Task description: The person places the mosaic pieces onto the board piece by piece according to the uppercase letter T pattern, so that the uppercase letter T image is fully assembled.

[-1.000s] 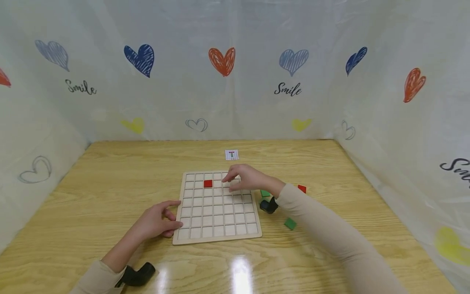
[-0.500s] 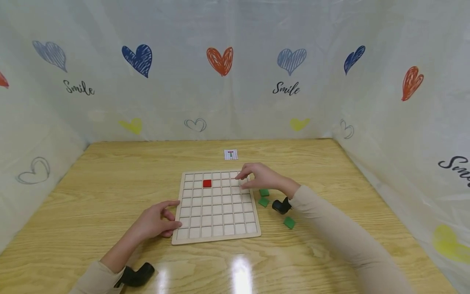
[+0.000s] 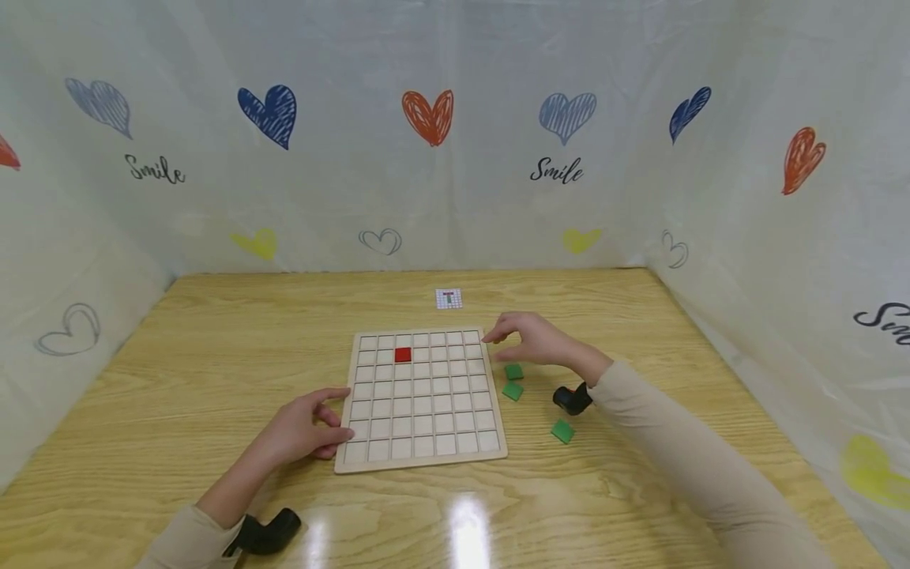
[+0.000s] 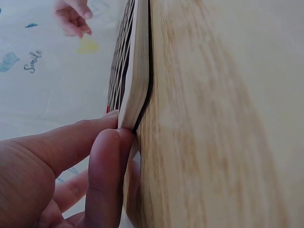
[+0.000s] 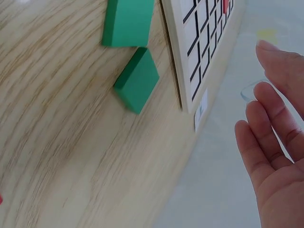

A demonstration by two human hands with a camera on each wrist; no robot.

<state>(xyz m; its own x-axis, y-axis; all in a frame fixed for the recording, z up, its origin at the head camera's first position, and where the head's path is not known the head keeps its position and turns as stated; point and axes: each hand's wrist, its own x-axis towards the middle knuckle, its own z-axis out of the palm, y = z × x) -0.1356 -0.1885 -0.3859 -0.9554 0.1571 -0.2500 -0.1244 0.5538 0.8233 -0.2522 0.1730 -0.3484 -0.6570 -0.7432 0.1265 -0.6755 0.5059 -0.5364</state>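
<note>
A wooden grid board lies on the table with one red tile in a cell near its top. My left hand rests against the board's left edge, the index finger and thumb touching it some way apart. In the left wrist view the left thumb is against the board's side. My right hand hovers just past the board's upper right corner, holding nothing, its fingers relaxed and apart from the thumb. Below it, two green tiles lie close to the board's right edge.
A third green tile lies farther right on the table. A small card with a red and green T pattern on a grid lies behind the board. Black wrist cameras sit on both wrists. Curtains printed with hearts surround the table.
My right hand has moved right, from over the board's upper cells to beyond its right edge. A loose red tile on the right is now hidden behind the right arm. The left hand stays put.
</note>
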